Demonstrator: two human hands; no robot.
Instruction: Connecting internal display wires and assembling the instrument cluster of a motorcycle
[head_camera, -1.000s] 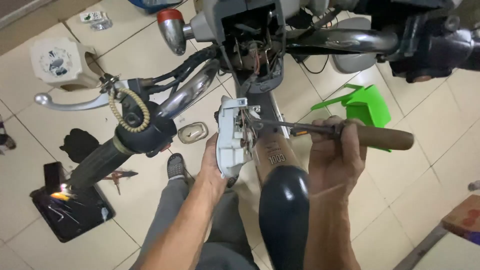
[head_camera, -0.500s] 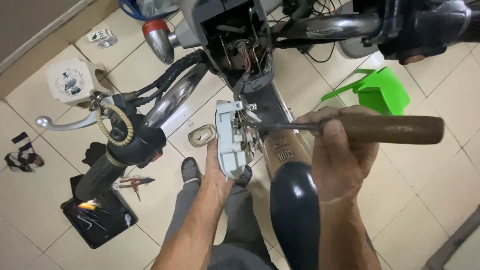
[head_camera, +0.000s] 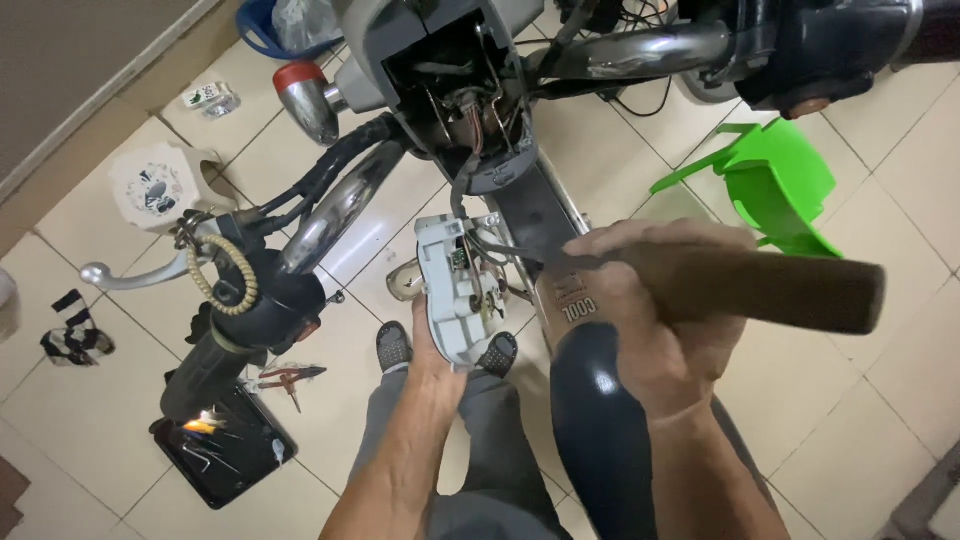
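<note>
A: Looking down past the headstock, the left hand (head_camera: 432, 352) props up a grey instrument housing (head_camera: 448, 285), fingers closed around its lower edge from behind, so the wired back faces the head camera. It sits dead centre, just below the opened headlamp shell (head_camera: 440, 70) at twelve o'clock.

B: And the right hand (head_camera: 650, 320)?

A: Fisted tight around the brown wooden handle of a screwdriver (head_camera: 760, 290). The handle juts toward three o'clock; the shaft runs toward nine, its tip in among the housing's wires. Holding the housing tilted that way likely keeps the fittings reachable while its cable stays attached.

B: Any containers?

A: A black tray (head_camera: 225, 455) on the tiled floor at seven o'clock, with a few slim metal tools lying in it; I can't tell which kinds. Red-handled pliers (head_camera: 285, 378) lie just beside it, outside. A blue tub (head_camera: 265, 30) at eleven o'clock holds something wrapped in clear plastic.

B: Anything else?

A: A green plastic stool (head_camera: 775, 185) tipped over at two o'clock, and the left handlebar grip (head_camera: 205, 365) hanging at eight.
</note>
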